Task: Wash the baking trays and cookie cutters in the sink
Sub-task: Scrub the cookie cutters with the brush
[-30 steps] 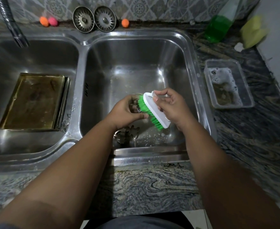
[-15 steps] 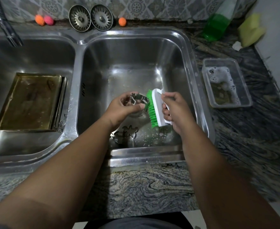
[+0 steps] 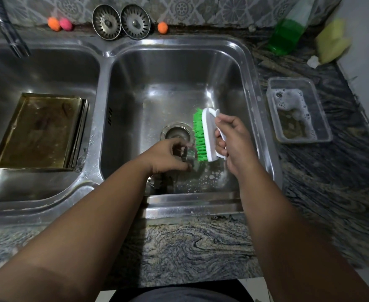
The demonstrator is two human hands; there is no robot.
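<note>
Fingers (image 3: 180,149) of the left hand (image 3: 165,159) curled round a small metal cookie cutter (image 3: 190,154), pinching it low in the right basin (image 3: 233,68) of the sink, just this side of the drain (image 3: 177,132). Bit blurry, so can't make out the shape. Right hand (image 3: 235,144) wrapped round the white back of the scrub brush (image 3: 207,136), green bristles facing left, straight at the cutter and just about touching it. Brush's long axis running far-to-near, cutter sitting by its near end. So probably a short sideways scrub from the right hand, left one just bracing. Nothing between bristles and cutter.

Maybe another cutter (image 3: 162,182) lying on the basin floor under the left wrist, hard to tell. Baking trays (image 3: 39,131) stacked in the left basin, well apart, near the tap (image 3: 13,42). On the counter (image 3: 201,247) to the right: tub of sudsy water (image 3: 299,118), green soap bottle (image 3: 288,35), yellow sponge (image 3: 331,42).
</note>
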